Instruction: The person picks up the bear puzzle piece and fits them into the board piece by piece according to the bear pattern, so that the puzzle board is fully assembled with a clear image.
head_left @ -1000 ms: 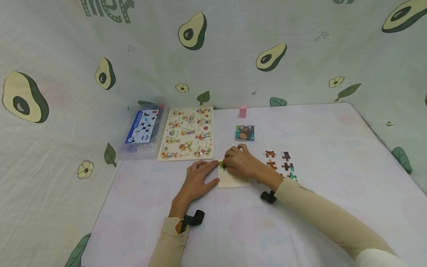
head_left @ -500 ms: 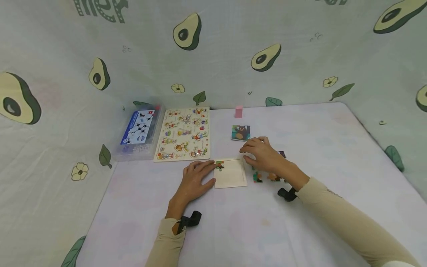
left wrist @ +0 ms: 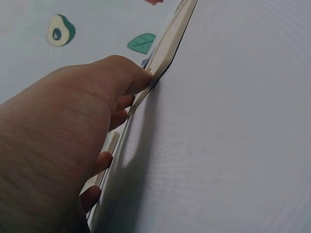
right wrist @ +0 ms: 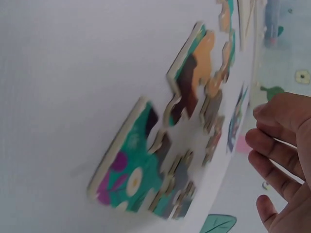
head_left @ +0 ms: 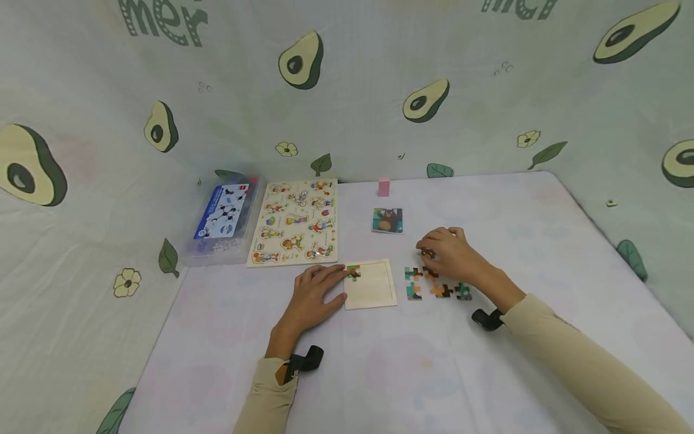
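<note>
Wooden tray (head_left: 373, 291) is touching the straight-fingered left hand (head_left: 313, 296); right of the tray, the loosely bent, seemingly empty right hand (head_left: 452, 256) is hovering over puzzle pieces (head_left: 414, 292), whose crowding may be inviting accidental bumps

The right hand (right wrist: 286, 160), its fingers (right wrist: 273, 174) loosely bent, is apart from the puzzle pieces (right wrist: 199, 70) lying on the white table (right wrist: 73, 87). The closest piece (right wrist: 136, 145) shows a pale flower (right wrist: 134, 181).
</note>
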Tool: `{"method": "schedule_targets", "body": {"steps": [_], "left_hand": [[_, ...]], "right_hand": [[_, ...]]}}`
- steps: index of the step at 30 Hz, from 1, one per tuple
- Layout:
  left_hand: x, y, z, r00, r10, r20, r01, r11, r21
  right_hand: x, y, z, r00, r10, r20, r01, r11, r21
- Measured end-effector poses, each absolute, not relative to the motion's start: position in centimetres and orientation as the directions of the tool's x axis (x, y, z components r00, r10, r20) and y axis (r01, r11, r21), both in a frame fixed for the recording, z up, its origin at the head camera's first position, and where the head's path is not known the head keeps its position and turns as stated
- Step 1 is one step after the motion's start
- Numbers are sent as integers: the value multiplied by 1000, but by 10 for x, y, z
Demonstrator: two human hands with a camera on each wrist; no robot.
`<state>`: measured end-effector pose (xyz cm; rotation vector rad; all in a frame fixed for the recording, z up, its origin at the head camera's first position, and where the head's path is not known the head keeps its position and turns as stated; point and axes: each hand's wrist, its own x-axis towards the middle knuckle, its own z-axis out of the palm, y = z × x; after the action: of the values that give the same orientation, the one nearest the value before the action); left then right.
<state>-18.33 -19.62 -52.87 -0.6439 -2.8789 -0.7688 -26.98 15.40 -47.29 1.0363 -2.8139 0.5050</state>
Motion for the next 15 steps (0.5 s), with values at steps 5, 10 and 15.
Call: {"method": "schedule_targets", "body": {"steps": [5,10,15], "left_hand": [[-183,-196,-530,-906,379,190,424,787,449],[-183,-196,-531,-908,378,183,419,791,446],[-184,-197,-531,-910,377,173,414,794,446]], "right_hand": [[-273,163,-477,-791,-587,176,-612,746,-261],[-276,169,-480,-801,-580,150,-598,761,-252],[-278,175,-483,-805,-579,133,-592,764,-256]]}}
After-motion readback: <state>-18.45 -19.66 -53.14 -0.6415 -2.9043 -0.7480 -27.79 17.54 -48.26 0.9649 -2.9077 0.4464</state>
